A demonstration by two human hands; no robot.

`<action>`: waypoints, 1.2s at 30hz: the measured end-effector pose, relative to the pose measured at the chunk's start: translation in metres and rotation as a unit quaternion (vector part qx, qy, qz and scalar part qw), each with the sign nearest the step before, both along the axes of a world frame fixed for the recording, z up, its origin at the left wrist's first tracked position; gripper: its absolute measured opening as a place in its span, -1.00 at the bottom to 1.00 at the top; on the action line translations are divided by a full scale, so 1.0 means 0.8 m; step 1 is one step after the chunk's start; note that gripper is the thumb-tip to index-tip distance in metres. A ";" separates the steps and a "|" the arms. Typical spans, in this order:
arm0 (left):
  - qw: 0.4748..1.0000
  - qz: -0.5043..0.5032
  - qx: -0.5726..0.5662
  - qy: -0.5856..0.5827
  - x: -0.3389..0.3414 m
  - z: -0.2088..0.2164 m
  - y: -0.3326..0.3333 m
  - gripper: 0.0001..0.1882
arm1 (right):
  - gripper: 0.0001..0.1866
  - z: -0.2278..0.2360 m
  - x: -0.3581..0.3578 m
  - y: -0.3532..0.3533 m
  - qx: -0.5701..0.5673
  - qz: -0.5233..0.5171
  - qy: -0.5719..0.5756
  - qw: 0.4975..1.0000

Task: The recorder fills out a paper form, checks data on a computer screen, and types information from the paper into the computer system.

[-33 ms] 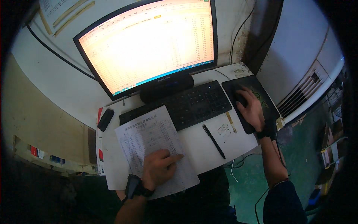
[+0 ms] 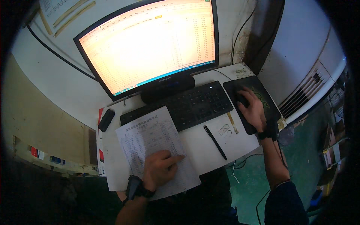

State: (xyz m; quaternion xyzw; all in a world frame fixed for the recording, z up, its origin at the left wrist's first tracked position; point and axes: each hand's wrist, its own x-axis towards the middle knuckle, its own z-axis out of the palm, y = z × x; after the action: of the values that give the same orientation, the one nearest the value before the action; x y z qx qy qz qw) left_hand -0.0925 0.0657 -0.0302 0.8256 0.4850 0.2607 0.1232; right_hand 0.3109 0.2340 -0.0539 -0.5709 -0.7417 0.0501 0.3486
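A filled-in paper form (image 2: 140,137) with a printed table lies on the white desk, partly over the keyboard. On its lower part rests my left hand (image 2: 161,168), index finger stretched toward the sheet's right edge and the other fingers curled, holding nothing. Over at the right, my right hand (image 2: 253,110) is closed over a dark computer mouse (image 2: 242,98), most of which the hand hides. Beneath it is a black mouse pad (image 2: 249,125) with a green pattern. The black keyboard (image 2: 204,103) lies between my hands, below a lit monitor (image 2: 150,48) that displays a spreadsheet.
A black pen (image 2: 215,142) lies on the desk (image 2: 198,157) right of the form. At the left corner sits a small black object (image 2: 107,120). A white appliance with a vented grille (image 2: 307,88) stands to the right. Cables (image 2: 247,161) hang near the desk's front edge.
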 end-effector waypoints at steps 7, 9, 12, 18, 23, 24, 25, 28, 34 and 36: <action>1.000 0.004 -0.006 0.014 0.000 -0.002 -0.002 -0.67 | -0.47 0.004 -0.001 -0.003 -0.014 0.001 0.005 1.000; 1.000 -0.003 -0.010 0.007 -0.002 -0.004 -0.001 -0.68 | -0.47 0.004 -0.001 -0.003 -0.017 0.000 0.005 1.000; 1.000 -0.005 -0.017 0.012 -0.004 -0.004 -0.001 -0.69 | -0.48 0.007 -0.001 -0.004 -0.027 -0.004 0.008 1.000; 1.000 -0.005 -0.019 0.009 -0.004 -0.006 -0.001 -0.68 | -0.47 0.005 0.000 -0.003 -0.023 0.004 0.005 1.000; 1.000 -0.004 -0.010 0.015 -0.003 -0.005 -0.001 -0.68 | -0.47 0.006 -0.003 -0.004 -0.030 -0.003 0.002 1.000; 1.000 -0.008 -0.007 0.019 -0.003 -0.004 -0.001 -0.67 | -0.47 0.006 -0.002 -0.004 -0.029 -0.004 0.002 1.000; 1.000 -0.009 -0.006 0.018 -0.002 -0.004 -0.001 -0.67 | -0.47 0.004 0.000 -0.003 -0.028 -0.004 0.001 1.000; 1.000 -0.003 -0.010 -0.002 -0.002 -0.004 -0.003 -0.67 | -0.49 0.006 -0.003 -0.003 -0.029 -0.002 -0.002 1.000; 1.000 -0.003 -0.012 0.009 -0.001 -0.005 -0.002 -0.68 | -0.52 0.003 -0.001 -0.003 -0.026 -0.008 -0.005 1.000; 1.000 0.005 -0.028 0.002 0.000 -0.003 -0.003 -0.69 | -0.52 0.004 -0.001 -0.003 -0.018 -0.004 -0.011 1.000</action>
State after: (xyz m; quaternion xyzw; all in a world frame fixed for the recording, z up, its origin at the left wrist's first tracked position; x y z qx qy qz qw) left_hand -0.0924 0.0636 -0.0329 0.8203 0.4961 0.2457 0.1436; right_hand 0.3100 0.2320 -0.0508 -0.5808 -0.7420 0.0557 0.3301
